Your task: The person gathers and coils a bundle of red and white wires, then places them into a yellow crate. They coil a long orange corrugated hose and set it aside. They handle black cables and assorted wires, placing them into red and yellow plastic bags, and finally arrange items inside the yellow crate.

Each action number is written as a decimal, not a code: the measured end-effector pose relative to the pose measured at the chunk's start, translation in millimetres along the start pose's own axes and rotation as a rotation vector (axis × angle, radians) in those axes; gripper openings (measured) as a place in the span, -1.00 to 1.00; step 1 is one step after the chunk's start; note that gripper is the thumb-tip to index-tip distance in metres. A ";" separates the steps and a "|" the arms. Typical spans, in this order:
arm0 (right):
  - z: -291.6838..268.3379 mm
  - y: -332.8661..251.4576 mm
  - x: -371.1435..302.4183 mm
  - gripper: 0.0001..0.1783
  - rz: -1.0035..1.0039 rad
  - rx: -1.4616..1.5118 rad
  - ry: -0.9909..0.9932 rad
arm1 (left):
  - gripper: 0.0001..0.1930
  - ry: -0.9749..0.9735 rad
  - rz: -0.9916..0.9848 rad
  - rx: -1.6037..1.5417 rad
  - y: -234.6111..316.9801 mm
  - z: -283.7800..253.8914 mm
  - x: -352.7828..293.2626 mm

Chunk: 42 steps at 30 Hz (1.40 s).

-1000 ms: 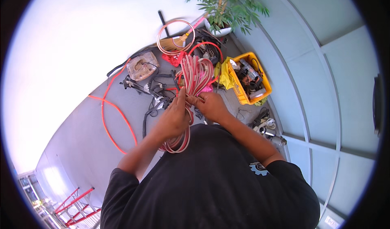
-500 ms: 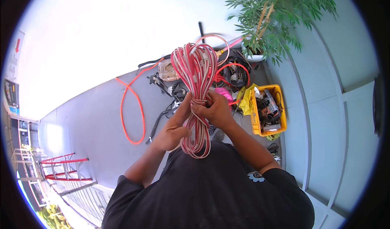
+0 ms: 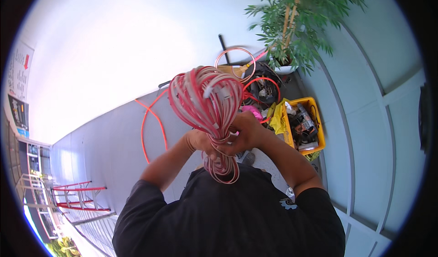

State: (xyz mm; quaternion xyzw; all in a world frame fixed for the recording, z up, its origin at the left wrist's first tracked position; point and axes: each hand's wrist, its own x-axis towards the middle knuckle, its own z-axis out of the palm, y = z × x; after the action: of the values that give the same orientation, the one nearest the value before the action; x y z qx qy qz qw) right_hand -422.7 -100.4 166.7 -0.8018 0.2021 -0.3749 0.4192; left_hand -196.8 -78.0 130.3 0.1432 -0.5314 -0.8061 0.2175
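Two hands are at work: left hand point(image 3: 200, 142) and right hand point(image 3: 245, 131) both grip the narrow waist of a red-and-white cable bundle point(image 3: 205, 97), held in front of the black shirt point(image 3: 223, 216). Change noted: half a second ago the bundle lay flatter to view, the hands set to either side of it. Now its upper loops swell larger toward the head, fanned wide above the grip, and the hands have drawn closer together. Judgement: the work is centred on the waist, where strands cross the bundle, and firm pressure there appears to be what keeps the loops gathered. Whether the binding is secured cannot be told; fingers cover it.

Pose: both elbows are bent outward, forearms angling in and meeting at mid-body. Left fingers wrap the waist from its left; the right hand curls in from the right, its fingertips partly hidden. Short lower loops hang beneath, close to the shirt.

Farther out: a pink bag point(image 3: 252, 112) and a yellow bag point(image 3: 277, 120) lie beside a yellow crate point(image 3: 320, 129) of tools point(image 3: 306, 125). An orange hose point(image 3: 160, 122) lies on the floor to the left.
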 end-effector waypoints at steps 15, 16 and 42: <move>-0.2 122.6 -25.2 -0.64 0.580 0.112 1.070 | -0.64 0.758 -0.326 1.482 -21.2 -23.9 148.2; -6.7 117.0 -25.5 -0.66 0.505 0.072 0.987 | -0.58 0.641 -0.271 1.479 -13.0 -24.7 146.0; 79.6 258.2 16.3 -0.62 1.349 0.541 1.498 | -0.50 0.188 -0.416 1.536 -77.3 -185.0 112.7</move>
State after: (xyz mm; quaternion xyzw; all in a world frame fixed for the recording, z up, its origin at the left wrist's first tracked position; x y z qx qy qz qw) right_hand -353.6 -215.7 -68.3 0.0359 0.7257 -0.4969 0.4745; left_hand -224.1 -255.3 -13.6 0.4163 -0.8797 -0.2236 -0.0527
